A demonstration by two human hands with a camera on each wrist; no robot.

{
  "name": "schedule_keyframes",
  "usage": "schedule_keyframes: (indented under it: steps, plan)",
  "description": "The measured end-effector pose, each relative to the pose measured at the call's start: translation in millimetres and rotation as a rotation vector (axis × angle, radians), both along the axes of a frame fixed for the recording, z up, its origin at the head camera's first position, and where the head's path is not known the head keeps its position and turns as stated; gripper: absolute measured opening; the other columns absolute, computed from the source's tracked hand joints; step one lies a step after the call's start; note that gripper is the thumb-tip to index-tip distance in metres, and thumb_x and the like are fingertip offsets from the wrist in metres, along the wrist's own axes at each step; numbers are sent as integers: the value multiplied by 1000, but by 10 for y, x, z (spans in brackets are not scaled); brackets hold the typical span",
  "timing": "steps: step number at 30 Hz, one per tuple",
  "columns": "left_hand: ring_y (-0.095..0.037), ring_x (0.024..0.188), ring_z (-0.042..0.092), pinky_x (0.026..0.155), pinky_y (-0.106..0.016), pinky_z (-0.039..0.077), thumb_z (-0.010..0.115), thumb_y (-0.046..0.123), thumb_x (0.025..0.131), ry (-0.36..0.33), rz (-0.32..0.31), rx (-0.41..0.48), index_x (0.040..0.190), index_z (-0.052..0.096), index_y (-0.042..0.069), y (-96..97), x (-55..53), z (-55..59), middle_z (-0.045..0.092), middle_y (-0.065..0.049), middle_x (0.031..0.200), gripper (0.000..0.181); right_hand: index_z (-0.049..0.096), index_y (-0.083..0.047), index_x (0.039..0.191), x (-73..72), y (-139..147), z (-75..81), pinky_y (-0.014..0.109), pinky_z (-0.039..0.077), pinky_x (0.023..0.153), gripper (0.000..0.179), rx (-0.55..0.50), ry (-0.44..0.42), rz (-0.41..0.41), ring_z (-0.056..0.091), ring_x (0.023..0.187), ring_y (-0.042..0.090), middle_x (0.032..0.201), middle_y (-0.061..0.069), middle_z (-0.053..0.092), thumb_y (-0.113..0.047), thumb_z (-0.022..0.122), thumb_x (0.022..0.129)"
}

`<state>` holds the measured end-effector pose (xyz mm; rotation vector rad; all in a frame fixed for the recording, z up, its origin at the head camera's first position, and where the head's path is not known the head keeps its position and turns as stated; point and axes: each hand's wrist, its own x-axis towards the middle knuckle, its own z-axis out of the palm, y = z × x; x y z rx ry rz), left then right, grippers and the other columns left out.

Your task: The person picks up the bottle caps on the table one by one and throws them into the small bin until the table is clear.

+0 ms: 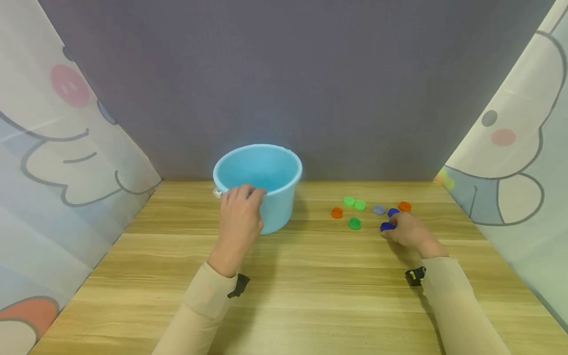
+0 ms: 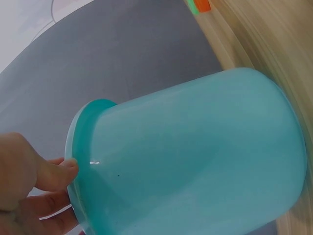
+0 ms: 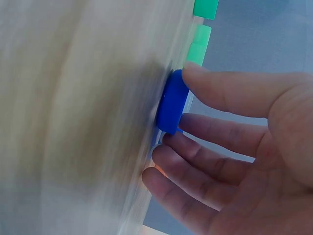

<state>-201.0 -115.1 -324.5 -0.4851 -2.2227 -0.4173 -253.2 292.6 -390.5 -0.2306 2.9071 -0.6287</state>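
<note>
My left hand (image 1: pixel 241 212) holds the near rim of a light blue bucket (image 1: pixel 278 209). In the left wrist view, its thumb (image 2: pixel 61 174) lies on the outside of the rim, with other fingers partly hidden behind it. At the right, my right hand (image 1: pixel 410 230) pinches a dark blue bottle cap (image 3: pixel 172 102) between thumb and fingers, low over the wooden table. Another blue cap (image 1: pixel 393 212) lies just beyond the fingers. Close by are a greyish-purple cap (image 1: pixel 379 210) and an orange cap (image 1: pixel 405 206).
Left of these lie two light green caps (image 1: pixel 349 201), a darker green cap (image 1: pixel 354 224) and another orange cap (image 1: pixel 337 213). A grey panel (image 1: pixel 301 88) rises behind the table (image 1: pixel 319 291). Cartoon-printed curtains (image 1: pixel 510 148) flank both sides.
</note>
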Motion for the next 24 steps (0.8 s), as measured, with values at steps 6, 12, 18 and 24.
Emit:
schedule_keyframes:
  steps: [6,12,18,24]
  plan:
    - [-37,88,61,86,-52,47,69,-12,82,10,-1,2,100,74,0,-1,-12,-4,66,-16,94,23,62,19,117,-1,7,-10,59,53,86,49,8,14,5,63,103,50,114,36,64,-19,76,90]
    - [-37,87,61,86,-51,47,69,-10,83,-4,2,9,100,74,0,-2,9,9,66,-15,93,21,64,18,115,6,7,3,55,54,81,46,3,20,-7,64,97,43,110,33,66,-19,76,89]
    - [-37,88,61,88,-50,48,71,-9,83,-15,-5,6,101,75,0,-1,21,19,67,-16,93,20,64,16,114,3,-6,22,46,54,74,41,-22,18,-18,63,84,33,91,17,69,-17,72,90]
    - [-36,88,62,90,-51,49,73,-8,82,-4,-23,-10,100,75,0,9,16,20,67,-15,93,20,61,18,119,8,-1,32,44,54,73,47,-50,-3,-38,64,84,31,89,15,70,-18,71,91]
